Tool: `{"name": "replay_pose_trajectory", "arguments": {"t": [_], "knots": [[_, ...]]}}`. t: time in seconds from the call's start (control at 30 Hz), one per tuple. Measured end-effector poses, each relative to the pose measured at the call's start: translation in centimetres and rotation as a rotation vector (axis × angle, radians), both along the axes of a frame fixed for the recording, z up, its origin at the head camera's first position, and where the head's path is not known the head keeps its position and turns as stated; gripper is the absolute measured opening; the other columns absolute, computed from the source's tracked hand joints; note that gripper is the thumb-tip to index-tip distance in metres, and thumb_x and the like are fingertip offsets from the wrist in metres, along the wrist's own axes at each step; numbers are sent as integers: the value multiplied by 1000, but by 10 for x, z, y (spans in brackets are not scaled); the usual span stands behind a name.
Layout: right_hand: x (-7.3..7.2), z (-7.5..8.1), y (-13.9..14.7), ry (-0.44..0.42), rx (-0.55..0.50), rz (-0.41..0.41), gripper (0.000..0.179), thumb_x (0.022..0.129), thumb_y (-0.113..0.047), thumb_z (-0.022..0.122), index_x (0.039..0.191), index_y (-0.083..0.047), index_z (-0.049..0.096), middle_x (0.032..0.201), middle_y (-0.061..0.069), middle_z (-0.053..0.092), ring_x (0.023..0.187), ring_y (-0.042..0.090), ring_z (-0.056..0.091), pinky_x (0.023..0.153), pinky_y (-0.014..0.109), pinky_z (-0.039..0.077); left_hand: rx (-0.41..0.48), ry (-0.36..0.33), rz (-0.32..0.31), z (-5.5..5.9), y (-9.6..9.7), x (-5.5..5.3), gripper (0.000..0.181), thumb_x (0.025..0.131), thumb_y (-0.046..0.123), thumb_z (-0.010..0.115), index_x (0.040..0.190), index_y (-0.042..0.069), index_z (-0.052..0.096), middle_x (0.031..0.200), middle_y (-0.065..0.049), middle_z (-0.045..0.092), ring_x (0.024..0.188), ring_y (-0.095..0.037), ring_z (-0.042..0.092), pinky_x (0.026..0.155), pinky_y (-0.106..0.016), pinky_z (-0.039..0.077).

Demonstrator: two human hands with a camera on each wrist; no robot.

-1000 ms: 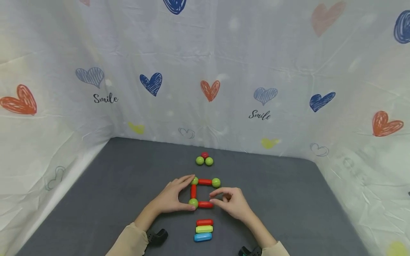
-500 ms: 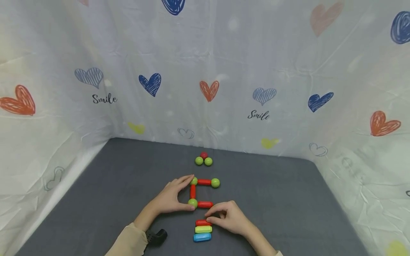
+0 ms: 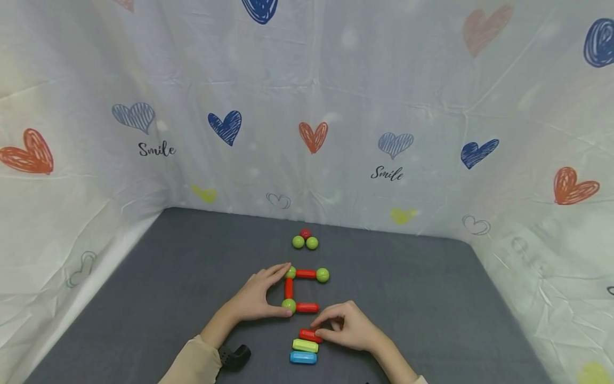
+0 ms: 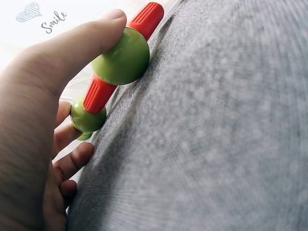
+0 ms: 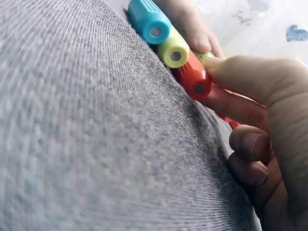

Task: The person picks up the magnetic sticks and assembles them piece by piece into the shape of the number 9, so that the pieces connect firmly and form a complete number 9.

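Red magnetic rods and green balls form a three-sided frame [image 3: 289, 288] on the grey cloth, its right side unjoined. My left hand [image 3: 258, 296] spans the frame's left side, thumb against the near green ball [image 4: 122, 57] and fingertips at the far green ball [image 4: 88, 115]. Between right thumb and index finger, my right hand [image 3: 349, 326] pinches a loose red rod [image 5: 193, 79]. This rod lies slightly askew beside a yellow-green rod [image 3: 305, 345], with a blue rod [image 3: 303, 358] nearest me. Metal end discs show on these three rods in the right wrist view.
Beyond the frame, two green balls [image 3: 298, 242] and a red ball [image 3: 305, 233] sit clustered. A white curtain [image 3: 268, 170] printed with hearts rises behind the grey-covered table [image 3: 408, 288]. A black wrist device [image 3: 235, 357] is at the left forearm.
My right hand has moved from the frame's near red rod toward me, onto the loose red rod, and shifted that rod slightly right, tilting it. The left hand has stayed in place.
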State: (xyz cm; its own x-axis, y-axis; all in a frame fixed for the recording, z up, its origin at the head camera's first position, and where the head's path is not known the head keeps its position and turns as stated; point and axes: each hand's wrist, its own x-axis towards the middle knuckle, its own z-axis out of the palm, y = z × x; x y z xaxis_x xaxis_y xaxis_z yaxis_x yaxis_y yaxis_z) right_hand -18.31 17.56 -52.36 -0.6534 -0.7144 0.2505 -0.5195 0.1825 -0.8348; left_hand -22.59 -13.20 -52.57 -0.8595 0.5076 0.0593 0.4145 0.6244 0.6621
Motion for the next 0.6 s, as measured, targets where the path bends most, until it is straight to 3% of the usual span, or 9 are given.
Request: {"name": "replay_pose_trajectory", "arguments": {"t": [0.2,0.37,0.6], "knots": [[0,2,2,-3,17,35,17,95,-13,81,112,-15,82,95,0,78,50,-11,39,43,17,36,-5,2,-3,0,-1,0,111,81,70,82,169,25,32,171,-3,35,154,-45,33,117,-79,19],[0,3,2,-10,50,16,16,95,-15,82,112,-18,82,100,-2,78,50,-12,39,45,15,36,-3,4,-7,2,-1,1,111,81,70,82,169,25,32,171,-4,35,154,-45,34,117,-79,20],[1,0,0,74,22,-22,15,94,-12,83,110,-14,83,107,3,80,50,-11,39,43,15,38,0,14,-3,2,-1,1,110,81,70,82,169,25,33,171,-3,35,153,-44,36,117,-78,21]]}}
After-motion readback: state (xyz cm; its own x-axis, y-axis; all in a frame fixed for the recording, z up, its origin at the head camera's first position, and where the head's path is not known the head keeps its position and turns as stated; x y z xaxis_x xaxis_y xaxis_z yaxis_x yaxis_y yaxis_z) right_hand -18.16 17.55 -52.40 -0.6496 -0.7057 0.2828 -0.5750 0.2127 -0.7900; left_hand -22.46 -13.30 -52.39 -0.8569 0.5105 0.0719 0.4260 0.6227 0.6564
